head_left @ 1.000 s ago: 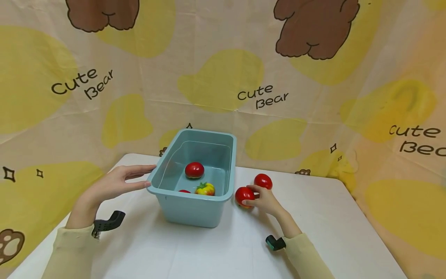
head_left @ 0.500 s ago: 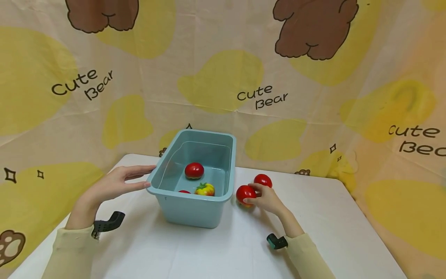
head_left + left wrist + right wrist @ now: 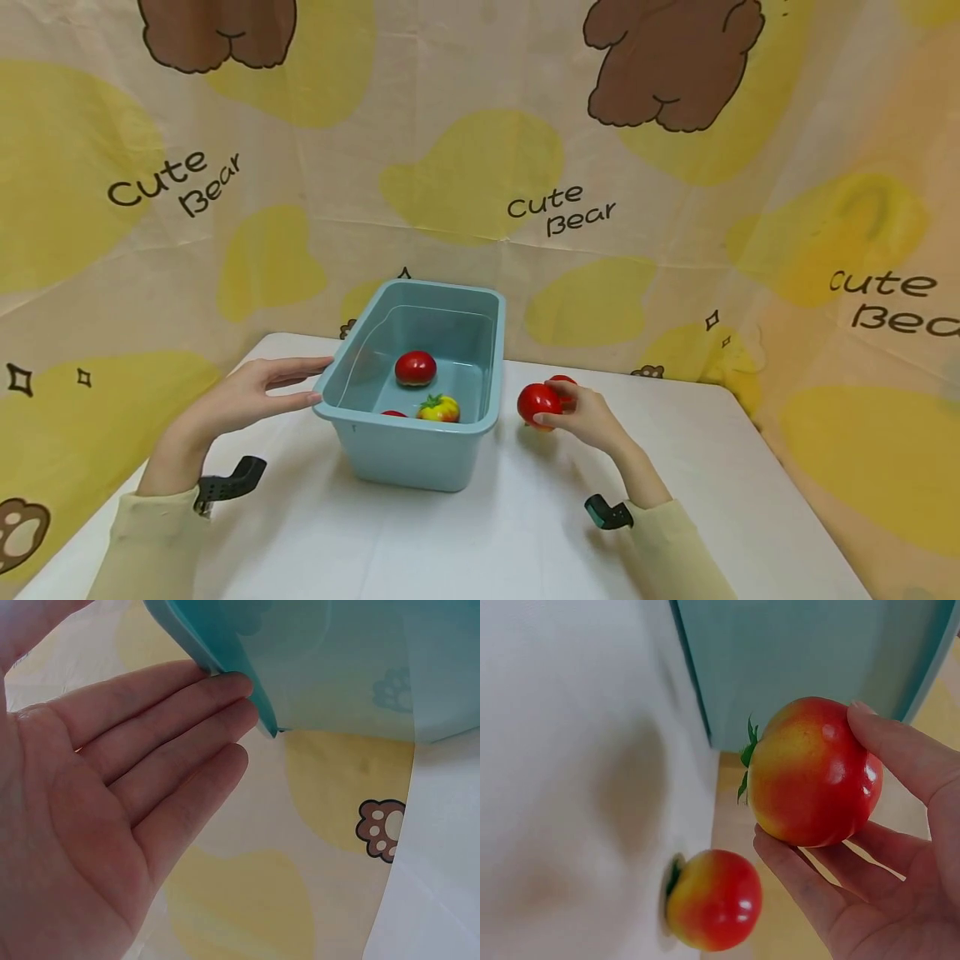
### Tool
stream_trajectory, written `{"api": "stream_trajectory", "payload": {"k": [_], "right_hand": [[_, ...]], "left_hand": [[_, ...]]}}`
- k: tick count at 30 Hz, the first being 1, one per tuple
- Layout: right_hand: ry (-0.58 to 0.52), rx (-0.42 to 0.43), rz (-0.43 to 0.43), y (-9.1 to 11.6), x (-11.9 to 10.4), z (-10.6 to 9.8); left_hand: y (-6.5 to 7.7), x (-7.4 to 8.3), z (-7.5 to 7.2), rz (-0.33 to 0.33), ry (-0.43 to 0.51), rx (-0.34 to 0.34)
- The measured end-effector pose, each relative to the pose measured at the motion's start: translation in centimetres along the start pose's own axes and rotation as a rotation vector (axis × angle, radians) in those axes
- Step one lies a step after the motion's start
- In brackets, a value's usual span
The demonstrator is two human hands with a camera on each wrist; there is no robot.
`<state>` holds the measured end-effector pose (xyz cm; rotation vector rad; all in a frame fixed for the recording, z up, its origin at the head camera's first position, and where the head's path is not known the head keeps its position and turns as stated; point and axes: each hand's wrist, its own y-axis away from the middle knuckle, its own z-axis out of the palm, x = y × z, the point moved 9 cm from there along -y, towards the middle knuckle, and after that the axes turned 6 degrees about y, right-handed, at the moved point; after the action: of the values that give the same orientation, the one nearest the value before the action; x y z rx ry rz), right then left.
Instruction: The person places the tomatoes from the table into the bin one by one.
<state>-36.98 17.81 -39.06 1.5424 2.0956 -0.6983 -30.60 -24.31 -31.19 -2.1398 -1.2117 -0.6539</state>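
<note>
My right hand (image 3: 592, 418) pinches a red-yellow tomato (image 3: 810, 772) between thumb and fingers, its green leafy stem turned down toward the table. In the right wrist view the tomato hangs above the white surface, beside the blue-green bin. A second tomato (image 3: 715, 900) rests on the table behind it, mostly hidden in the head view. My left hand (image 3: 251, 398) lies at the left rim of the bin (image 3: 408, 427), fingers straight, fingertips at the rim (image 3: 240, 694). Inside the bin sit a red tomato (image 3: 416, 367), a yellow-red one (image 3: 438, 408) with green leaves, and another red one (image 3: 393, 413), largely hidden by the front wall.
The white table (image 3: 450, 550) ends at a hanging cloth (image 3: 450, 175) printed with bears and yellow patches, close behind the bin. A black camera band sits on each wrist.
My right hand has lifted the tomato off the table and shifted slightly to the right, so it now overlaps the tomato behind. The left hand stays at the bin's rim.
</note>
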Motion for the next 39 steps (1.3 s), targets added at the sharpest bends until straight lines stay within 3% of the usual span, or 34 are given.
{"api": "stream_trajectory", "payload": {"k": [13,30,39], "right_hand": [[-0.030,0.015,-0.067,0.3,-2.5,-2.9],[-0.018,0.011,-0.160,-0.4,-7.6,-5.7],[0.026,0.052,-0.204,-0.9,-10.3,-7.1]], "left_hand": [[0.1,-0.3,-0.1,-0.035,-0.018,-0.004],[-0.1,0.0,-0.2,-0.025,-0.003,-0.003],[-0.1,-0.1,-0.1,-0.019,-0.002,-0.003]]}}
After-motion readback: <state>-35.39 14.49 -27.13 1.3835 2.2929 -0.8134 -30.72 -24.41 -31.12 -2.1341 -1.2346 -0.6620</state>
